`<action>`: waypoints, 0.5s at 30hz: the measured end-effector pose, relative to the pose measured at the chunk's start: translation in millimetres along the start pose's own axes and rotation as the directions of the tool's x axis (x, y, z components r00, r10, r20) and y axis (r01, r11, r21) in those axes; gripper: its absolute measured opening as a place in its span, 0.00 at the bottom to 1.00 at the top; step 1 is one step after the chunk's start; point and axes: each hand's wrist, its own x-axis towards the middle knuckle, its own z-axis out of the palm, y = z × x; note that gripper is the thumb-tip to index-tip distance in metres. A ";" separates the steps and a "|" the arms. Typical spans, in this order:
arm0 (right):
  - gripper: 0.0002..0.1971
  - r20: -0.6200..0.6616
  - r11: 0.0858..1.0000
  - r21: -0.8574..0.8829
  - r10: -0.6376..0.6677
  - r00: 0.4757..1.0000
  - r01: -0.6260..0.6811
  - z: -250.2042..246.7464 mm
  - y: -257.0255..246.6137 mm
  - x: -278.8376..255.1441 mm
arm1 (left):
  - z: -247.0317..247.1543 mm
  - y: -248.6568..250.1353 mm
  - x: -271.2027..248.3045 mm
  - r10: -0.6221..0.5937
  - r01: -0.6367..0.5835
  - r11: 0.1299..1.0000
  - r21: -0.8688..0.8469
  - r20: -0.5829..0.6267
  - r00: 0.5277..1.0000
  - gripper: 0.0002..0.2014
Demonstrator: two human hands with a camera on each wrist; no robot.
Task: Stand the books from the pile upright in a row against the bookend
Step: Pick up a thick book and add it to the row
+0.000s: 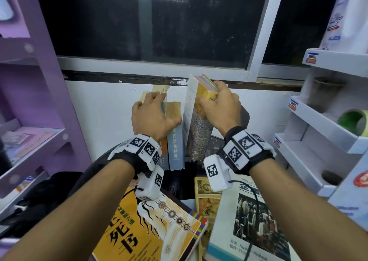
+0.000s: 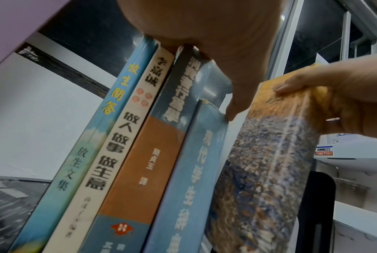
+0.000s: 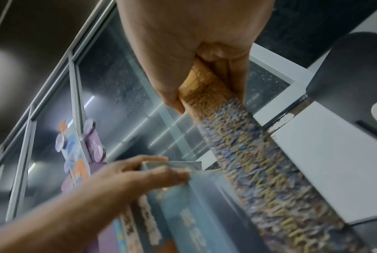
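Just beside the black bookend, my right hand clamps a mosaic-spined book nearly upright; my left hand clasps four standing books beyond it, while the pile (three covers showing) lies flat, farther off.

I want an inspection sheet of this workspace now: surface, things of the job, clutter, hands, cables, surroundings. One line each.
Surface: dark table, mostly under books.
Job's things: row of upright books; mosaic book between the row and black bookend, apart from the row at its top; flat pile in front.
Clutter: black bundle at left, kind unclear.
Hands: left hand holds the row's tops; right hand grips the mosaic book's top.
Cables: black cable from the right wrist unit across the pile.
Surroundings: purple shelf left, white shelf right with green tape roll, dark window behind.
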 end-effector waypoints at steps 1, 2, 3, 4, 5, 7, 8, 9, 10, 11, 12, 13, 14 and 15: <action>0.21 0.005 0.999 -0.048 -0.015 1.000 0.015 3.0 3.4 -1.4 | 0.2 0.1 -0.3 0.001 -0.001 1.000 0.001 -0.001 1.000 0.38; 0.21 0.009 0.996 -0.083 -0.026 1.000 0.026 6.2 7.0 -2.4 | 0.7 -0.2 -0.3 0.000 0.000 1.000 0.001 -0.004 1.000 0.38; 0.21 0.008 0.995 -0.098 -0.034 0.999 0.034 8.7 10.4 -3.3 | 1.2 -0.4 -0.2 -0.002 0.002 1.000 0.001 -0.008 1.000 0.38; 0.21 0.005 0.994 -0.099 -0.036 0.999 0.036 10.8 13.1 -4.2 | 1.7 -0.6 0.1 -0.004 0.004 1.000 -0.002 -0.012 1.000 0.38; 0.22 0.004 0.994 -0.098 -0.037 0.999 0.038 13.1 15.8 -4.5 | 2.5 -0.7 0.2 -0.005 0.005 1.000 -0.004 -0.016 1.000 0.38; 0.23 0.007 0.994 -0.100 -0.047 0.999 0.048 17.8 19.6 -4.1 | 3.7 -0.6 0.6 -0.002 0.002 1.000 -0.012 -0.022 1.000 0.38; 0.23 0.012 0.993 -0.106 -0.056 0.998 0.057 20.1 20.6 -3.9 | 4.4 -0.4 0.4 -0.001 0.000 1.000 -0.017 -0.025 1.000 0.38; 0.22 0.019 0.992 -0.105 -0.064 0.998 0.066 22.8 21.2 -4.1 | 5.1 -0.2 0.3 0.000 -0.001 1.000 -0.021 -0.029 1.000 0.38; 0.22 0.027 0.993 -0.098 -0.068 0.997 0.071 25.8 21.7 -4.3 | 5.9 0.0 0.3 0.000 0.000 1.000 -0.023 -0.032 0.999 0.38; 0.21 0.038 0.993 -0.088 -0.070 0.997 0.073 28.9 22.0 -4.3 | 6.6 0.7 0.2 -0.002 0.001 1.000 -0.024 -0.033 0.999 0.38; 0.22 0.049 0.994 -0.075 -0.073 0.996 0.076 32.2 22.4 -3.9 | 7.0 1.1 0.2 -0.005 0.004 1.000 -0.024 -0.034 0.999 0.39; 0.22 0.057 0.995 -0.066 -0.072 0.996 0.076 35.2 23.2 -3.5 | 7.2 1.5 0.2 -0.005 0.004 1.000 -0.022 -0.036 0.999 0.39; 0.23 0.064 0.995 -0.063 -0.072 0.995 0.076 37.7 24.4 -2.8 | 7.3 1.5 0.4 -0.003 0.002 1.000 -0.020 -0.038 0.999 0.39; 0.24 0.074 0.995 -0.071 -0.070 0.995 0.075 39.7 26.1 -2.0 | 7.1 1.3 0.6 0.001 -0.002 1.000 -0.017 -0.039 0.999 0.39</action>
